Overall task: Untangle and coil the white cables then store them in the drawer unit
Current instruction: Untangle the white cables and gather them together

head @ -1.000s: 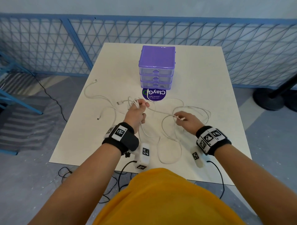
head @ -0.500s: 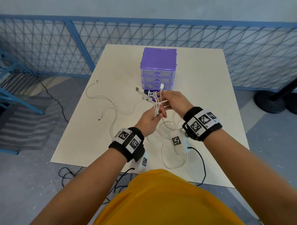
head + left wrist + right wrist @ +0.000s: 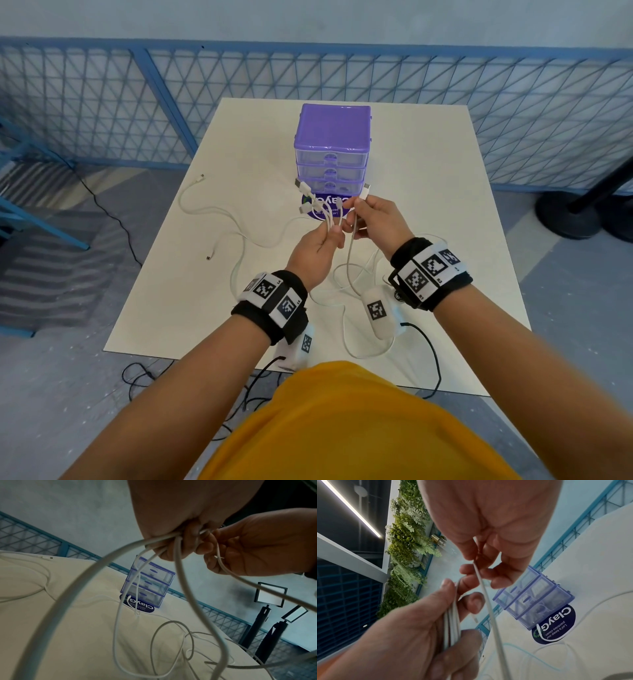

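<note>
Both hands are raised above the white table (image 3: 428,164), in front of the purple drawer unit (image 3: 332,144) (image 3: 147,586) (image 3: 534,601), whose three drawers are closed. My left hand (image 3: 320,240) (image 3: 436,622) grips a bunch of several white cables (image 3: 325,219) (image 3: 452,622), their plugs fanning out above the fist. My right hand (image 3: 371,219) (image 3: 248,545) pinches a single white cable (image 3: 351,246) (image 3: 486,597) just below its plug (image 3: 365,192). The cables' slack hangs in loops (image 3: 171,642) down to the table.
Two cable ends (image 3: 200,178) trail across the table's left side. A round purple sticker (image 3: 325,205) lies in front of the drawer unit. A blue mesh fence (image 3: 102,102) runs behind the table; black stands (image 3: 582,205) are at the right.
Both hands rose from the table with the cables and came together in front of the drawer unit. The right hand now pinches one cable held apart from the left hand's bunch.
</note>
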